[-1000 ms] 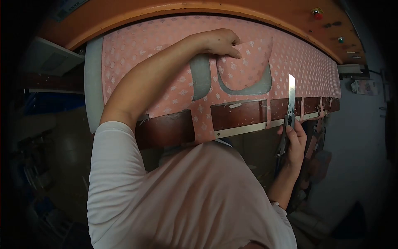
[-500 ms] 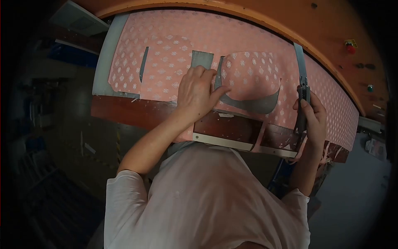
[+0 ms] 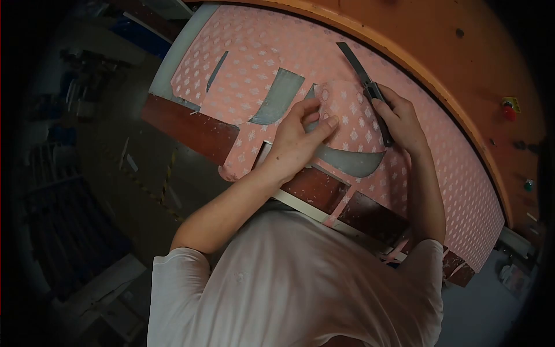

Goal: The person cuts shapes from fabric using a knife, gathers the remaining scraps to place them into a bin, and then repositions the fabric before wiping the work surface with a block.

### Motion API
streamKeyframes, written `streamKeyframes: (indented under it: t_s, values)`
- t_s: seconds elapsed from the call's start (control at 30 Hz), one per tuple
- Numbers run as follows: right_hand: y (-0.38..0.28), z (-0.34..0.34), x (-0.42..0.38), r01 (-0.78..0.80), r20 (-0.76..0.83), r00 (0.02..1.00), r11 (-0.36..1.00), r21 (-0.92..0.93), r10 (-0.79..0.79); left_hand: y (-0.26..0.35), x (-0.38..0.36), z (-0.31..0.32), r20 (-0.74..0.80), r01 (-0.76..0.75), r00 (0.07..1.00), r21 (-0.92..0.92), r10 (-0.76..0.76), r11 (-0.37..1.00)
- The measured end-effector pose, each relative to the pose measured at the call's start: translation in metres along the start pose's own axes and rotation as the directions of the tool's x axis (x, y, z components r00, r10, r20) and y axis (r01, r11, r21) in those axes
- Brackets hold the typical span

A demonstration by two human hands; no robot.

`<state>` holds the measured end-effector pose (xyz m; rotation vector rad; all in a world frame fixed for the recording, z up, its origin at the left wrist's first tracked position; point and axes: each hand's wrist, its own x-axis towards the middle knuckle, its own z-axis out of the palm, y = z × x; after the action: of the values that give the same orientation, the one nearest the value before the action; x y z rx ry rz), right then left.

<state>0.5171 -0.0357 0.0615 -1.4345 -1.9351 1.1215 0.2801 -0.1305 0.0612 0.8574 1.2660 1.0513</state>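
I see the left hand (image 3: 298, 136) pressed flat, fingers spread, on the cut fabric piece (image 3: 352, 124), pinching its near-left edge. The right hand (image 3: 399, 118) is closed around a utility knife (image 3: 367, 87) just right of that piece, blade extended away over the pink patterned sheet (image 3: 428, 150). A grey underlay (image 3: 347, 161) shows beneath the piece.

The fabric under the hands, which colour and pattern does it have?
The fabric is pink with small white snowflake-like motifs, seen best in the head view.
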Motion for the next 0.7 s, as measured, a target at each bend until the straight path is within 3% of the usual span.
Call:
streamKeyframes:
  t_s: [0.1, 0.2, 0.3, 0.4, 0.43, 0.5, 0.6, 0.7]
  values:
    - [0.020, 0.010, 0.003, 0.060, -0.018, 0.998, 0.998, 0.019, -0.060, 0.009, -0.011, 0.011, -0.092, 0.115, 0.984, -0.336, -0.154, 0.935]
    - [0.019, 0.008, -0.002, 0.017, -0.009, 1.000, 0.993, 0.117, -0.016, 0.000, -0.002, 0.011, -0.200, 0.056, 0.964, -0.494, -0.176, 0.868]
    - [0.017, 0.002, -0.005, -0.011, 0.036, 0.999, 0.994, 0.107, 0.007, -0.002, 0.009, 0.002, -0.030, 0.158, 0.978, -0.531, -0.205, 0.833]
    - [0.015, -0.004, -0.007, 0.007, 0.075, 0.997, 0.999, 0.049, -0.011, -0.024, 0.036, -0.007, -0.009, 0.163, 0.985, -0.251, -0.170, 0.954]
    - [0.013, -0.010, -0.006, 0.023, 0.106, 0.994, 1.000, 0.011, -0.024, -0.025, 0.039, -0.008, -0.088, 0.060, 0.994, -0.074, -0.066, 0.995]
    - [0.004, -0.019, -0.004, 0.042, 0.165, 0.986, 0.996, -0.074, -0.030, -0.024, 0.040, -0.012, -0.180, -0.109, 0.969, 0.298, 0.168, 0.948]
    - [-0.028, -0.032, 0.004, 0.101, 0.245, 0.968, 0.968, -0.231, -0.042, -0.032, 0.037, -0.021, -0.149, -0.191, 0.950, 0.412, 0.273, 0.891]
    - [-0.053, -0.036, 0.019, 0.204, 0.325, 0.943, 0.899, -0.387, -0.074, -0.027, 0.034, -0.026, -0.151, -0.146, 0.959, 0.460, 0.239, 0.876]
